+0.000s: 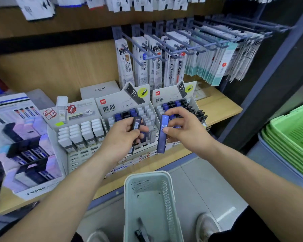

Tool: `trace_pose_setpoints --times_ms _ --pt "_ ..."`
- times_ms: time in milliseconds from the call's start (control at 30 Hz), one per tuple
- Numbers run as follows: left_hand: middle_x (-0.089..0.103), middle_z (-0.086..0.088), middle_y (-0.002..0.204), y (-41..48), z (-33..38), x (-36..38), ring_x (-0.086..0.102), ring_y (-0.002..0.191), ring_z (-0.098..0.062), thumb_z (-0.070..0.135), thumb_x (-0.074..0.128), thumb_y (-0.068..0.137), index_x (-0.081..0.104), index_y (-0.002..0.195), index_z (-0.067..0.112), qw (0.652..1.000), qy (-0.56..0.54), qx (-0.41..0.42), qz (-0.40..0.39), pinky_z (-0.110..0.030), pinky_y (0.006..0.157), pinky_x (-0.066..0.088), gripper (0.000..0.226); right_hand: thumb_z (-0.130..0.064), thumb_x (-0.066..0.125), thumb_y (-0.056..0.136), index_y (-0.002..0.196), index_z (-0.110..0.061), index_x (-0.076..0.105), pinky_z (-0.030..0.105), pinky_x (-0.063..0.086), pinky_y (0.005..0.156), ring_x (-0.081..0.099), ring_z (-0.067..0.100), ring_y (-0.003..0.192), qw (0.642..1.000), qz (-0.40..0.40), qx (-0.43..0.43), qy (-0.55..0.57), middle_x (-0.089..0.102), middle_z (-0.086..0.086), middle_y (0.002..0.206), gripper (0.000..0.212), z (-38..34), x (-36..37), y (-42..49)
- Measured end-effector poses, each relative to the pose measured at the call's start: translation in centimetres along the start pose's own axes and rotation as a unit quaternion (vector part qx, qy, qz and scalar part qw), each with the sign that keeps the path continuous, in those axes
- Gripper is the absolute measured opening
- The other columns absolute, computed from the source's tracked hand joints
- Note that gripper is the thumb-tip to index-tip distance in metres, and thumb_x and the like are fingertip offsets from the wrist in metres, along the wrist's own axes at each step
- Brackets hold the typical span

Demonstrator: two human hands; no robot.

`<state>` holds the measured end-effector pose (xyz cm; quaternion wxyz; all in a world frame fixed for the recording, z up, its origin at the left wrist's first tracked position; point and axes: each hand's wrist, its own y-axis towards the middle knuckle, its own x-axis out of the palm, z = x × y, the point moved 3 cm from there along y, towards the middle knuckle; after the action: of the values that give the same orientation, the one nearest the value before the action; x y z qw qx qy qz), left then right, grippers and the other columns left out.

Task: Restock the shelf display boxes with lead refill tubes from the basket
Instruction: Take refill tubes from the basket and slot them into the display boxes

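On the head view, the middle display box (112, 106) with the grey header card serves as the landmark. Directly in front of it the left hand (122, 133) is raised, and its fingers curl around a dark tube (136, 123). A second tube end seems to stick out below this hand, but this is not sure.

Just to the right of the box, at the seam with the right display box (168, 99), the right hand (181, 127) pinches a blue tube (162, 137) between the thumb and the fingers, on its upper half. This tube stands almost upright, its long axis only slightly tilted, and its free lower end points down toward the front rows of slots. The right wrist is bent and the forearm comes in from the lower right.

The right hand is nearer to the right box and the left hand to the middle one, so each tube probably needs only a short push down into a free slot. Below the middle box, on the floor side, the basket (147, 174) holds a few more tubes (140, 233).
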<state>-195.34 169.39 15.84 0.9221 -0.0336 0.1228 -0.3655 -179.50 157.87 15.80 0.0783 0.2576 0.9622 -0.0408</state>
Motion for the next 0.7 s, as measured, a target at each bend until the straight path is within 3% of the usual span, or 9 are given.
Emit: trace_pose_setpoints --times_ms 167,333,400,500,600,700 --pt "0.077 0.002 0.102 -1.4 -0.9 -2.4 0.073 0.079 -0.018 0.002 0.046 0.104 0.059 0.113 0.018 1.000 -0.013 0.001 0.001 -0.032 0.073 0.062 0.023 0.001 0.066 0.092 0.105 -0.011 0.053 0.047 0.062 0.071 0.070 0.023 0.066 0.999 0.041 0.010 0.028 0.066 0.007 0.078 0.021 0.0 -0.6 1.0" --pt "0.076 -0.005 0.097 -2.0 -2.2 -4.7 0.073 0.076 -0.022 0.006 0.054 0.101 0.060 0.116 0.013 1.000 0.003 -0.004 0.030 -0.040 0.074 0.063 0.017 -0.007 0.069 0.091 0.096 -0.014 0.056 0.036 0.055 0.064 0.066 0.022 0.072 0.997 0.071 -0.015 -0.033 0.070 0.018 0.087 0.016 -0.1 -0.6 2.5" --pt "0.074 -0.012 0.100 -2.2 -2.6 -5.3 0.073 0.073 -0.022 0.005 0.059 0.098 0.064 0.117 0.012 0.999 0.012 -0.002 0.037 -0.033 0.069 0.061 0.020 -0.010 0.072 0.089 0.093 -0.016 0.058 0.038 0.054 0.071 0.062 0.018 0.072 0.995 0.054 -0.039 -0.078 0.073 0.010 0.081 0.016 0.1 0.1 3.1" --pt "0.072 -0.014 0.102 -2.3 -3.2 -6.1 0.074 0.072 -0.023 0.005 0.063 0.096 0.069 0.111 0.013 0.998 0.033 0.001 0.049 -0.025 0.064 0.058 0.018 -0.014 0.075 0.087 0.088 -0.023 0.058 0.024 0.047 0.071 0.062 0.013 0.073 0.984 0.008 -0.067 -0.162 0.072 -0.001 0.077 0.019 0.3 1.8 3.8" --pt "0.073 -0.012 0.089 -2.4 -3.7 -6.8 0.073 0.066 -0.017 0.005 0.066 0.094 0.071 0.098 0.016 0.997 0.050 -0.002 0.064 -0.026 0.063 0.059 0.013 -0.016 0.075 0.087 0.091 -0.021 0.060 0.014 0.044 0.064 0.063 0.013 0.077 0.959 -0.025 -0.090 -0.266 0.069 -0.002 0.083 0.017 0.6 3.4 4.2" --pt "0.072 -0.012 0.083 -2.4 -3.9 -7.2 0.072 0.064 -0.015 0.004 0.067 0.093 0.070 0.097 0.012 0.996 0.051 -0.005 0.067 -0.030 0.066 0.060 0.010 -0.016 0.076 0.086 0.089 -0.027 0.060 0.017 0.044 0.066 0.065 0.010 0.079 0.941 -0.051 -0.091 -0.321 0.067 -0.005 0.084 0.020 1.2 4.0 4.6"
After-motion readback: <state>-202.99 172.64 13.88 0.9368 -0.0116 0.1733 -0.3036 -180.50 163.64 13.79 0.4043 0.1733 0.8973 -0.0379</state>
